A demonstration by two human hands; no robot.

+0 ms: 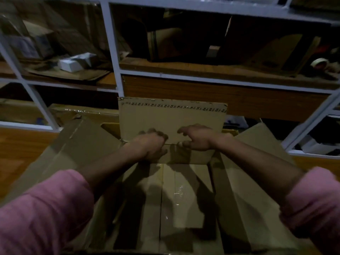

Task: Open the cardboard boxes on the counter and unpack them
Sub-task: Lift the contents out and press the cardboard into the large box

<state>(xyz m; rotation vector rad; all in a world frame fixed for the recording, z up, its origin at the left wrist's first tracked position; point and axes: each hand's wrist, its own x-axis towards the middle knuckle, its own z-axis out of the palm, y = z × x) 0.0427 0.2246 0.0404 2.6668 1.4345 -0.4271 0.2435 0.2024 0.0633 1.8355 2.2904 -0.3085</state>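
Note:
A large cardboard box (244, 190) stands open right below me, its side flaps spread left and right. Its far flap (173, 119) stands upright, with a strip of printed tape along the top edge. My left hand (151, 147) grips the box's far rim where that flap folds, fingers curled over the edge. My right hand (197, 138) holds the same fold beside it, fingers curled on the flap's base. Inside, I see only the taped bottom panels (176, 196); the light is dim.
A white-framed shelf unit (113, 57) rises behind the box, filled with flattened cardboard, a small white box (70, 64) and a tape roll (320, 64). Another cardboard box (81, 115) sits at the left behind the open one. The wooden counter (20, 151) shows on the left.

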